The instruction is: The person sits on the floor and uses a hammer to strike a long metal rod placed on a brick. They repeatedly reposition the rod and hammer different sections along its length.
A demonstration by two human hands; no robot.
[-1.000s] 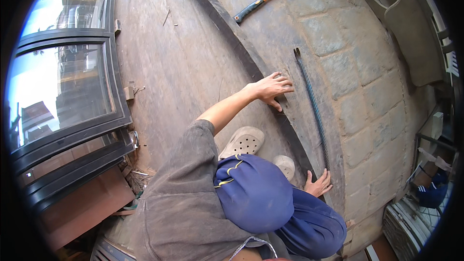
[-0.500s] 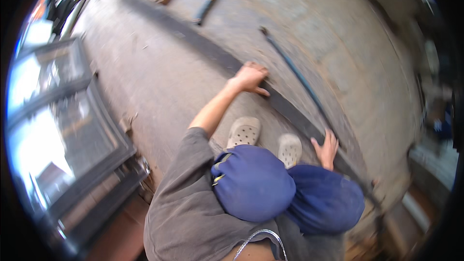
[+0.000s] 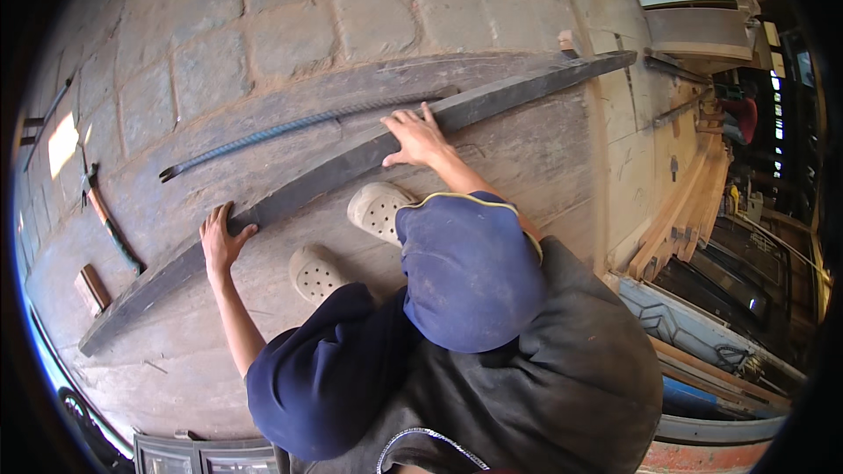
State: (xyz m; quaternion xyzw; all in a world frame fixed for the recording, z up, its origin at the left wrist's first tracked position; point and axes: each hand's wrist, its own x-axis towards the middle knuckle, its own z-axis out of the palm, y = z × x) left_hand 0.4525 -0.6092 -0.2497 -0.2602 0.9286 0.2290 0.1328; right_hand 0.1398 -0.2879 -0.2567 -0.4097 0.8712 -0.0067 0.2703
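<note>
A long dark wooden beam (image 3: 307, 183) lies slantwise on the floor, from the lower left to the upper right. My left hand (image 3: 222, 241) grips it across its width, fingers over the far edge and thumb on the near side. Farther right, my right hand (image 3: 414, 136) straddles the same beam, its fingers spread over the top and the thumb at the near edge. Just beyond the beam, a blue ribbed pry bar (image 3: 290, 130) rests on the floor, one end close to my right fingers. A hammer (image 3: 110, 221) with an orange and dark handle lies left of my left hand.
A small wood block (image 3: 91, 290) sits near the beam's left end. Stacked planks (image 3: 680, 202) and a metal-framed panel (image 3: 702, 320) stand at the right. A person in red (image 3: 742, 118) is in the far right background. Dark framed panes (image 3: 206, 456) show at the bottom left.
My view has swung round to the right, so the beam now slants the other way across the picture. Both hands stay on the beam.
</note>
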